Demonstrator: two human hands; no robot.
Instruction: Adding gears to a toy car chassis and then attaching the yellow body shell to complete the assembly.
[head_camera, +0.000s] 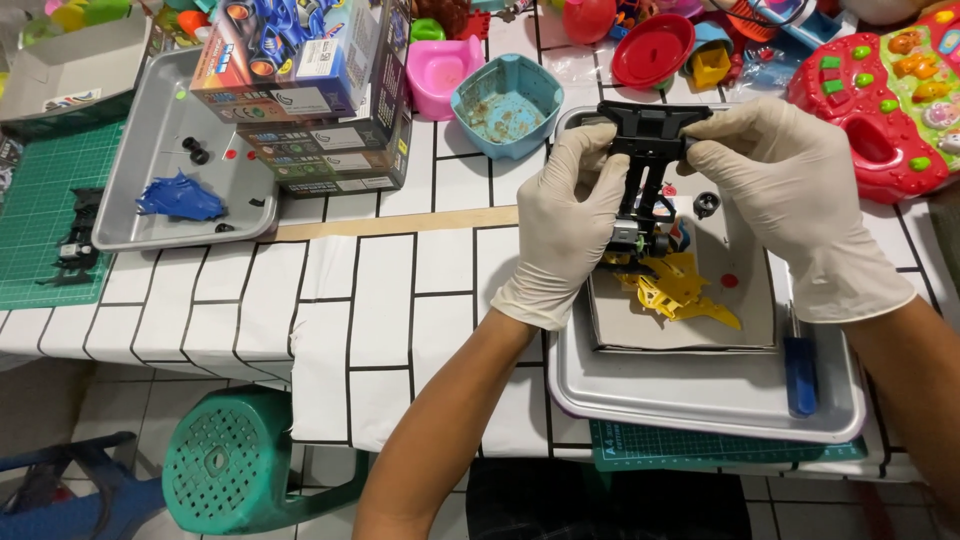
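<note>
Both gloved hands hold a black toy car chassis (645, 170) up over a grey metal tray (700, 400). The left hand (565, 225) pinches the chassis along its left edge, fingers pressed together on the plastic; the right hand (790, 195) pinches the wide top bar from the other side. So the chassis hangs between the two grips, its small motor end pointing down toward the person.

Directly below the grips lie a yellow plastic shell piece (685, 295) on a grey card (690, 325), a small black wheel (706, 204) just beside the right grip, and a tiny red part (729, 281). A blue-handled tool (800, 375) rests at the tray's right edge, below the right grip.

The likeliest trouble is slipping: smooth gloves on thin plastic give little purchase, and if either grip loosens the chassis would probably drop onto the yellow piece. Squeezing or twisting the two ends against each other could snap the narrow middle spine. Loose bits at the motor end may fall free and roll; the wheel and red part are small enough to be knocked off the tray and lost over the surface edge.
</note>
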